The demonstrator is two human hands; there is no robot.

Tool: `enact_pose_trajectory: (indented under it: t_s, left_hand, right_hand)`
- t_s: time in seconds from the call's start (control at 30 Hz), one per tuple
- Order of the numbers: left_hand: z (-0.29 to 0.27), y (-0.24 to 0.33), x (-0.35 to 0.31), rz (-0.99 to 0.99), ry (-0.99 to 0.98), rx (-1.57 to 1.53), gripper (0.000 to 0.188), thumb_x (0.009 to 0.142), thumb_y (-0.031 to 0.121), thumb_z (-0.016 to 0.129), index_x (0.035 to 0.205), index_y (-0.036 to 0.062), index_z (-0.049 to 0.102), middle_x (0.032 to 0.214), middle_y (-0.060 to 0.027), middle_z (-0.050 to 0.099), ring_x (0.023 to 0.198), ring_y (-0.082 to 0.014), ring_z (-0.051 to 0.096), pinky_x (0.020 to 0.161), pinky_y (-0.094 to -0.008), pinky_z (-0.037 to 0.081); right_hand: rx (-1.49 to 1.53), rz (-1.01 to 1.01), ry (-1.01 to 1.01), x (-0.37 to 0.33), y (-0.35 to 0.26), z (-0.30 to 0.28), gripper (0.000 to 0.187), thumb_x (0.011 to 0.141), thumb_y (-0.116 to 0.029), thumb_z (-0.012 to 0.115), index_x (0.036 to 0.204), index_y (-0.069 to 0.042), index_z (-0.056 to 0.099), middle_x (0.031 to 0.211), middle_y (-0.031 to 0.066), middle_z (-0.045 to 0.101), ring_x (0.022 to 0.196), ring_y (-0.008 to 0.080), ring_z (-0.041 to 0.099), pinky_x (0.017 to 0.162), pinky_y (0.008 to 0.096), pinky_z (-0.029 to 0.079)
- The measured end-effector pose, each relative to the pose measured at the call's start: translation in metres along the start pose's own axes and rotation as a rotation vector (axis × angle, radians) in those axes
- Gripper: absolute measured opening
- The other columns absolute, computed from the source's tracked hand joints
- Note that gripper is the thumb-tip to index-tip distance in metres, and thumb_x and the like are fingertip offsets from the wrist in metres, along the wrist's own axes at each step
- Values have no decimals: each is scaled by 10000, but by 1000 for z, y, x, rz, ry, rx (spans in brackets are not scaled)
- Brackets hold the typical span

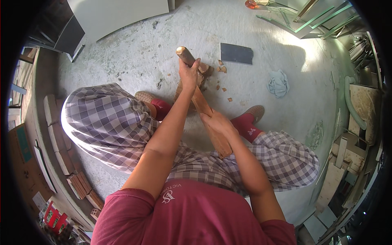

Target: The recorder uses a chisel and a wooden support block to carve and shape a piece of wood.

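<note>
A long, paddle-shaped piece of wood (207, 107) slants between my feet, from a round, pale-tipped end at the far left to a broad, flat end near my lap. My left hand (188, 76) is wrapped round it just below the round end. Lower down, my right hand (220, 123) grips the flat part by its edge, the thumb on top. Beneath my left hand, a rough brown wooden block (178, 94) shows in part on the floor; the wood and my hand hide most of it. Several small wood chips (221, 69) lie just right of it.
A dark rectangular sheet (237, 53) and a crumpled pale-blue cloth (278, 83) lie on the concrete floor. Glass panes (312, 26) lean at the far right. Bricks (61, 151) line the left side; boards and scraps (341, 157) crowd the right. A large grey panel (118, 16) stands far left.
</note>
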State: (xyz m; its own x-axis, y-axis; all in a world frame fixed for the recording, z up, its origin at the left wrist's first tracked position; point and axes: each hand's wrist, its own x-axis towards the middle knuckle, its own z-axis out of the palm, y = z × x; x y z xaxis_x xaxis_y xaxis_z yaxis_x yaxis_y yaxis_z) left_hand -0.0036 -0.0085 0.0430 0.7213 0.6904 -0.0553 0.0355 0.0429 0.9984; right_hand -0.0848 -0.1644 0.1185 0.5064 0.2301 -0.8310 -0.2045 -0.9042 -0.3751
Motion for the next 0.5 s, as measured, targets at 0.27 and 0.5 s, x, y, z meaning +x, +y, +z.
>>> enact_pose_trajectory:
  t_s: [0.27,0.5]
  left_hand:
    - [-1,4,-16,-77,-97,22,363,777,107,703,1064,22,499,892,-116,635,801,-177,602,730,-320,481]
    - [2,14,-17,-108,-58,-25,268,815,94,667,1032,5,537,927,-82,628,843,-157,583,771,-297,464]
  right_hand:
    - [-50,-48,-27,-12,10,-28,720,817,-533,495,1347,-52,416,1274,237,510,1190,388,479,1003,415,370]
    - [-121,-62,491,-75,-9,-102,675,837,-520,521,1353,-98,415,1126,238,598,1081,398,551,912,436,430]
